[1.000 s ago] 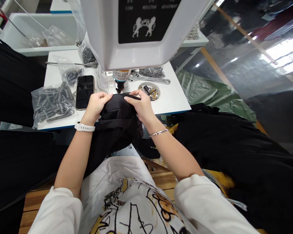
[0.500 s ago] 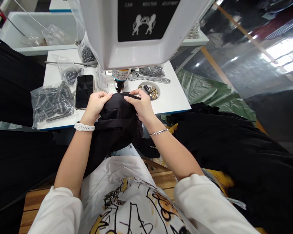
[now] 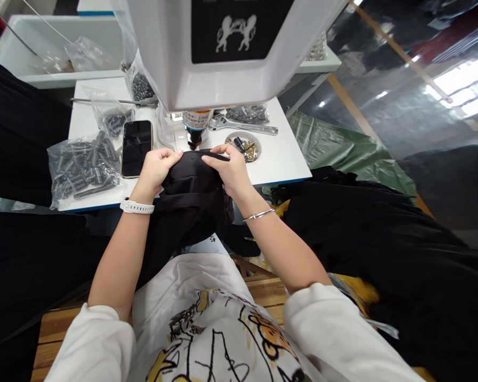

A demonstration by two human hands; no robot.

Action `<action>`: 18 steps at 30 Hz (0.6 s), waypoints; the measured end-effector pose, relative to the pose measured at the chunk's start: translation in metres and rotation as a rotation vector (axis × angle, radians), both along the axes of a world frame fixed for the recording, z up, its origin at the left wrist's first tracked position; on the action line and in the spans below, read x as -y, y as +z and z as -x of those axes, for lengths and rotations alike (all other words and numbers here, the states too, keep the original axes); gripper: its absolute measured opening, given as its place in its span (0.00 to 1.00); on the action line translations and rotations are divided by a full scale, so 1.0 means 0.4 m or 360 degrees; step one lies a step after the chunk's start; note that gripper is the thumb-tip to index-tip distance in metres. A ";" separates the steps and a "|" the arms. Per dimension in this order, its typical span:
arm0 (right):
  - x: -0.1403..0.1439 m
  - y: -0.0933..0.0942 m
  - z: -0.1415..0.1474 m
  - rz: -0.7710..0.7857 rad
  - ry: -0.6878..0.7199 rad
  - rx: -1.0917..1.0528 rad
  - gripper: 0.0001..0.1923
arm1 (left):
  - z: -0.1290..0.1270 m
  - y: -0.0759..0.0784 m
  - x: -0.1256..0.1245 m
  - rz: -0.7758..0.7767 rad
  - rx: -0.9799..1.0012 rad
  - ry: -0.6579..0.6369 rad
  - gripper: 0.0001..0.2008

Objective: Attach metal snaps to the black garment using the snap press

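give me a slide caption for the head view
Left hand and right hand hold black fabric under a white press machine.

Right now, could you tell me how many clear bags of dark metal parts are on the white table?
4 visible: large bag at left edge, small bag behind phone, one beside the machine, one behind the wrench. Others may be hidden.
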State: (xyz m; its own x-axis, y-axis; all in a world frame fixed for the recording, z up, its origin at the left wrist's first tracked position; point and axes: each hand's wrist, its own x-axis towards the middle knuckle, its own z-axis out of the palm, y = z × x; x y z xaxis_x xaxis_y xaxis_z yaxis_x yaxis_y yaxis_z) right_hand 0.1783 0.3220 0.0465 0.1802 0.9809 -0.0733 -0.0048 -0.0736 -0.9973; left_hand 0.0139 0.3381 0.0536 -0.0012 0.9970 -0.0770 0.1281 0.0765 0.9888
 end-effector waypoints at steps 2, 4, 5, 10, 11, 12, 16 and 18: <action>-0.001 0.000 0.000 0.0004 0.0002 -0.0012 0.14 | 0.000 0.001 -0.001 0.0002 0.0007 0.0002 0.15; -0.002 -0.001 0.001 0.0004 0.0007 -0.0040 0.14 | 0.000 0.001 -0.003 0.0004 0.0024 -0.0010 0.15; -0.002 -0.001 0.002 0.0003 0.0013 -0.0054 0.14 | 0.000 0.000 -0.004 0.0005 0.0031 -0.0015 0.15; 0.000 -0.002 0.006 0.0016 0.0039 -0.0093 0.13 | 0.000 -0.006 -0.005 -0.0018 -0.0009 -0.0004 0.14; 0.004 -0.001 0.006 0.0010 0.0040 -0.0101 0.13 | 0.001 -0.006 -0.002 -0.0029 -0.0010 -0.0002 0.14; 0.009 0.001 0.006 -0.0008 0.0043 -0.0104 0.12 | 0.002 -0.003 0.002 -0.0038 -0.0007 -0.0007 0.14; 0.051 0.018 -0.008 -0.0232 0.0065 0.0116 0.08 | 0.014 0.029 0.046 -0.0081 -0.0057 -0.0166 0.13; 0.087 0.028 -0.025 -0.0366 0.0130 0.0340 0.06 | 0.023 0.053 0.085 -0.0117 -0.0225 -0.0422 0.12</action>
